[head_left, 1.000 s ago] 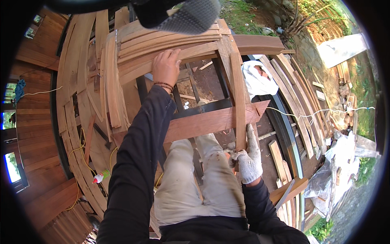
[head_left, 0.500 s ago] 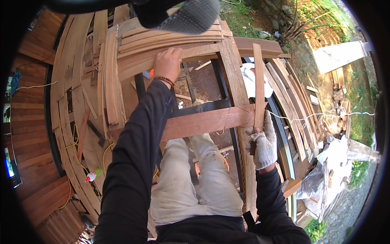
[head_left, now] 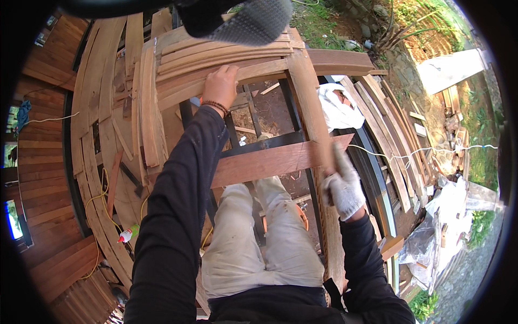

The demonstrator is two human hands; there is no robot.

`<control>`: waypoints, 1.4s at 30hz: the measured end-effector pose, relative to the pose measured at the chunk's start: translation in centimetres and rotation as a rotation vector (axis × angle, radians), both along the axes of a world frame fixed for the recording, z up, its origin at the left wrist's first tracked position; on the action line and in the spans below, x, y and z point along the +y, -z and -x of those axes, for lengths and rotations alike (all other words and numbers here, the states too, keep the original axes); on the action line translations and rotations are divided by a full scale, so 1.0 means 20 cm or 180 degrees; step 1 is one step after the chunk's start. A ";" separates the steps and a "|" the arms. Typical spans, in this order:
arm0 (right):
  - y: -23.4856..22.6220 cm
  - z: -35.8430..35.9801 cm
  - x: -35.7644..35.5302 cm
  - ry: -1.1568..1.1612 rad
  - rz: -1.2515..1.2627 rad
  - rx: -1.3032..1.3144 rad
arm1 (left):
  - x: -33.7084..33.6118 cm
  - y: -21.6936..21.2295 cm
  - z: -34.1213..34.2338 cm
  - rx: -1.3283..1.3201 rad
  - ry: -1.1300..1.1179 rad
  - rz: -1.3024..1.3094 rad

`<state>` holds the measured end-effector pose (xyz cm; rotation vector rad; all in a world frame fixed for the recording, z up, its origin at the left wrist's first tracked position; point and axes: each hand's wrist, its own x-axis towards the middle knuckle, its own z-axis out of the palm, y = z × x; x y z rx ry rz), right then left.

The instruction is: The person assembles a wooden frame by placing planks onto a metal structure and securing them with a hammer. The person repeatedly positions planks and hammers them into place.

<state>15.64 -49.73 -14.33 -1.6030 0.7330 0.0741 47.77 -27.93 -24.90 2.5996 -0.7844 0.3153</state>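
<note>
My bare left hand, a beaded bracelet at its wrist, is closed over the edge of a curved wooden board at the far side of the opening. My right hand, in a whitish knit glove, is closed around the lower end of a narrow wooden strip. Motion smears the strip, which overlaps the long wooden beam running away from me. Below the strip, a reddish-brown plank crosses the opening above my legs. Its left end passes behind my left forearm.
Dark metal joists frame the opening around my legs. Several loose boards lie at left, near a white-and-green glue bottle and a yellow cord. A white cloth and a white cord lie right.
My right hand has swung the wooden strip leftward, from standing beside the beam to overlapping it. My left hand stays on the curved board.
</note>
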 end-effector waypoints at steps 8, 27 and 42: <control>0.00 0.02 0.00 -0.0167 -0.0395 0.0198 | -0.01 -0.01 0.00 0.0018 0.0010 -0.0159; 0.10 0.12 0.05 0.0116 -0.0225 -0.0044 | -0.15 -0.03 0.14 -0.0382 0.0501 -0.0004; 0.07 0.10 0.01 -0.0002 0.0114 -0.0171 | -0.30 0.04 -0.08 -0.0080 0.0178 0.0219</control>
